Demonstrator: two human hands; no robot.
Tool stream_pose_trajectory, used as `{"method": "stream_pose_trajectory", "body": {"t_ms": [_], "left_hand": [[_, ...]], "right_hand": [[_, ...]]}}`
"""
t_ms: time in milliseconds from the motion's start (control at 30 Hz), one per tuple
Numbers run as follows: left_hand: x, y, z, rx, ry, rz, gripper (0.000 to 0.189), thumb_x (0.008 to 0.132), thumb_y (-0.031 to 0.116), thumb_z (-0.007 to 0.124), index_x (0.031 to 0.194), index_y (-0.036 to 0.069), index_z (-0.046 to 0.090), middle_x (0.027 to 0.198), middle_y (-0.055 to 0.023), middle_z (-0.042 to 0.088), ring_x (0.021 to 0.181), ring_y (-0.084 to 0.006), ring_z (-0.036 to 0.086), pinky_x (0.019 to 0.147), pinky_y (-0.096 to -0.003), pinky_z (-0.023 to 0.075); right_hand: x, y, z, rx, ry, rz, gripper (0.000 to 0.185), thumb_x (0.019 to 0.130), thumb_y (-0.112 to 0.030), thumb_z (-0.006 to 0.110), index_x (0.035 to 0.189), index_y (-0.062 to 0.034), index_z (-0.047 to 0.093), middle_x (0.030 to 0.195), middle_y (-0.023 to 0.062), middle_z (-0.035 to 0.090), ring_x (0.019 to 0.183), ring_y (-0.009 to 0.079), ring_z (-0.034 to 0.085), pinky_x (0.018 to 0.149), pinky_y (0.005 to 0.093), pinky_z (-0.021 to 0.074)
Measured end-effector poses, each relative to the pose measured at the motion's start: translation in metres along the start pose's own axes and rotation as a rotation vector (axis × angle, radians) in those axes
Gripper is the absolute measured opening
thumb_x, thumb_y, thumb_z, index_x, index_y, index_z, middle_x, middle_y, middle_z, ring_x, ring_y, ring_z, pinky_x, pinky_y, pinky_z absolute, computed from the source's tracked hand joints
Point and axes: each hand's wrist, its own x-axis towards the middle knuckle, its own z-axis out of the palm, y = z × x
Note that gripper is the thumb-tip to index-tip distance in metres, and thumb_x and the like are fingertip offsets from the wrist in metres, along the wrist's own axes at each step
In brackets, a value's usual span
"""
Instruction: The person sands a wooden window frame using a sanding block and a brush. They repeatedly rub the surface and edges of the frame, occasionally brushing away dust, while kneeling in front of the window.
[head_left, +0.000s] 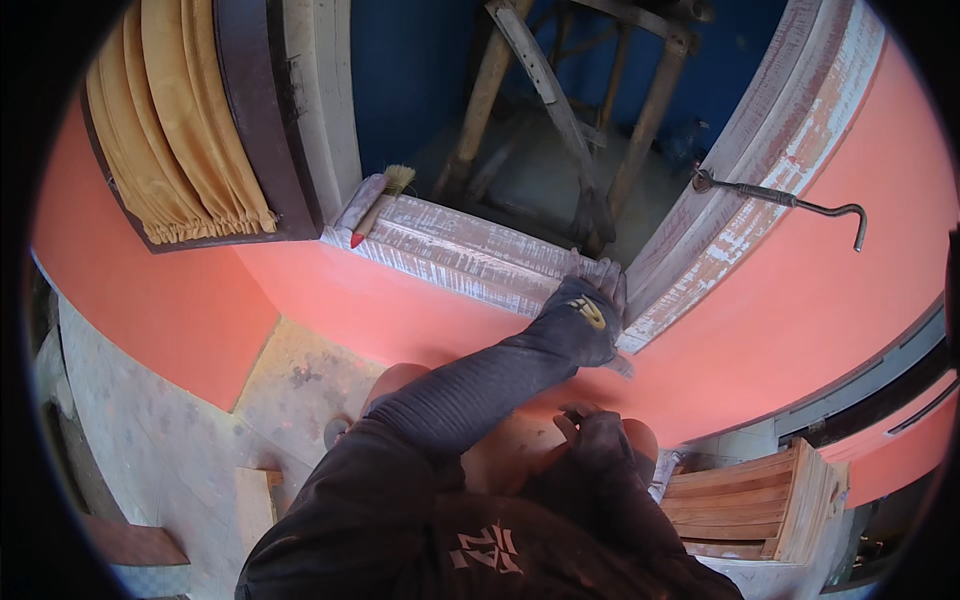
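My left hand (600, 289), in a dark glove-like sleeve that leaves the fingers bare, lies on the right end of a window sill (465, 244). Its fingers reach over the sill and the thumb hangs below the front edge. The palm's underside is hidden, so anything beneath it cannot be seen. White, scraped-looking paint streaks cover the wooden sill. By my right knee, my right hand (596, 433) rests with loosely bent fingers, nothing visible in it. At the sill's left end lie a brush (382, 202) with pale bristles and a red-tipped handle, and a dusty grey cylinder (363, 201).
A metal hook latch (780, 197) juts from the right window jamb (720, 247). To the left hangs an open dark-framed sash (262, 127) with a gold curtain (180, 127). Inside stands a rough wooden trestle (562, 112). A slatted wooden panel (735, 499) is low on the right.
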Motion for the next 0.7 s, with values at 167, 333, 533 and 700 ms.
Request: {"method": "stream_pose_trajectory", "body": {"t_ms": [167, 333, 533, 700], "left_hand": [[0.026, -0.007, -0.001, -0.043, -0.033, -0.023, 0.073, 0.11, 0.033, 0.046, 0.164, -0.014, 0.036, 0.174, -0.0304, 0.038, 0.164, -0.0391, 0.038, 0.13, -0.0726, 0.0221], [-0.006, 0.005, 0.017, -0.009, -0.01, -0.007, 0.144, 0.079, 0.095, 0.063, 0.169, -0.011, 0.028, 0.179, -0.0273, 0.032, 0.168, -0.0375, 0.03, 0.131, -0.0761, 0.0127], [0.027, -0.007, 0.007, -0.003, -0.015, -0.001, 0.105, 0.101, 0.07, 0.051, 0.164, -0.012, 0.037, 0.172, -0.0299, 0.041, 0.163, -0.0393, 0.039, 0.129, -0.0766, 0.0185], [-0.006, 0.002, 0.018, 0.036, 0.07, 0.0, 0.102, 0.101, 0.067, 0.059, 0.166, -0.008, 0.038, 0.174, -0.028, 0.039, 0.163, -0.0377, 0.039, 0.131, -0.0721, 0.0213]], "right_hand": [[-0.001, 0.0, 0.002, 0.031, 0.016, -0.058, 0.037, 0.103, -0.033, 0.077, 0.124, -0.0018, 0.076, 0.104, 0.0186, 0.082, 0.096, 0.0322, 0.081, 0.087, 0.0415, 0.0621], [-0.002, -0.005, -0.005, 0.02, 0.024, -0.074, 0.038, 0.105, -0.035, 0.075, 0.125, -0.0022, 0.076, 0.102, 0.019, 0.082, 0.095, 0.0343, 0.08, 0.086, 0.0428, 0.0616], [-0.006, 0.002, -0.005, 0.045, 0.055, -0.092, 0.038, 0.105, -0.035, 0.075, 0.125, -0.0033, 0.076, 0.102, 0.0174, 0.082, 0.095, 0.0353, 0.08, 0.087, 0.0432, 0.0611], [-0.01, -0.001, -0.005, 0.084, 0.054, -0.041, 0.037, 0.104, -0.037, 0.075, 0.122, -0.0037, 0.076, 0.102, 0.0169, 0.082, 0.095, 0.0363, 0.079, 0.089, 0.0431, 0.0606]]}}
